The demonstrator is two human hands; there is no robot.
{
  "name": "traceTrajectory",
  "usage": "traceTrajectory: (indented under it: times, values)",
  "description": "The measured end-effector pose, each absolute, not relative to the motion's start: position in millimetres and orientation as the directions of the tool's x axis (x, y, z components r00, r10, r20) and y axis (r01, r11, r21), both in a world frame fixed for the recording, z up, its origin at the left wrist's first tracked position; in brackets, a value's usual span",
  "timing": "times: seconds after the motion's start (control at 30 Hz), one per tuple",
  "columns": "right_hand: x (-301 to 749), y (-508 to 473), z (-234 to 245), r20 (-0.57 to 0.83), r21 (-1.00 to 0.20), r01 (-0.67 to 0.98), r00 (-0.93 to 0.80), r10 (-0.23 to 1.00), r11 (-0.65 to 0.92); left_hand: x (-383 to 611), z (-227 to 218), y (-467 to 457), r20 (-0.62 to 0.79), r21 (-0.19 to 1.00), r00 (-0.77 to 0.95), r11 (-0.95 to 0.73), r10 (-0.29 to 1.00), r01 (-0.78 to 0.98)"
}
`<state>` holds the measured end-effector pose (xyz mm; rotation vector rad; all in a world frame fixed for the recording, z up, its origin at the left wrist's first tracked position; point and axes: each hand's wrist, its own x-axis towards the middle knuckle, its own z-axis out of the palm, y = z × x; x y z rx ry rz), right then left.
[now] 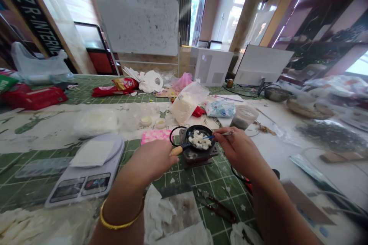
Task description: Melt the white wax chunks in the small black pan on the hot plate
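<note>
A small black frying pan (189,142) rests on a little dark stove (200,155) on the green checked cloth. White lumps (199,139), perhaps wax, lie inside it. My left hand (160,157) is closed round the pan's wooden handle (176,151). Over the pan's right rim, my right hand (233,146) pinches a thin stirring stick (207,137), whose blue end reaches into the white lumps. Its exact kind is too small to make out. A pink mold (155,136) lies just behind my left hand.
Left stands a white kitchen scale (86,176) with a white sheet on its plate. Scissors-like snips (216,205) and white tissue (157,209) lie in front. Behind the stove are a bag of white material (186,103) and a plastic cup (244,117). A monitor (263,63) stands farther back.
</note>
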<state>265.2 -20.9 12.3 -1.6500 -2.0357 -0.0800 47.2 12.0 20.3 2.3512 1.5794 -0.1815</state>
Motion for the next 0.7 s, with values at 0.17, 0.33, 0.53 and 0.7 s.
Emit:
traceTrajectory:
  times: [0.17, 0.33, 0.53, 0.7]
  values:
    - [263.8, -22.0, 14.2, 0.441, -0.269, 0.925, -0.132, 0.888, 0.27, 48.4, 22.1, 11.0, -0.284, 0.166, 0.374, -0.339, 0.883, 0.926]
    - [264.5, -20.8, 13.5, 0.473, -0.265, 0.928, -0.112, 0.874, 0.263, 48.5, 22.6, 10.9, -0.294, 0.167, 0.368, -0.332, 0.882, 0.928]
    - [266.3, -17.5, 11.4, 0.394, -0.238, 0.941, -0.133, 0.909, 0.241, 49.1, 21.7, 11.6, -0.286, 0.175, 0.372, -0.334, 0.883, 0.926]
    - [268.2, -17.7, 12.0, 0.478, -0.274, 0.933, -0.076, 0.875, 0.231, 49.6, 21.1, 11.7, -0.287, 0.165, 0.378, -0.343, 0.88, 0.925]
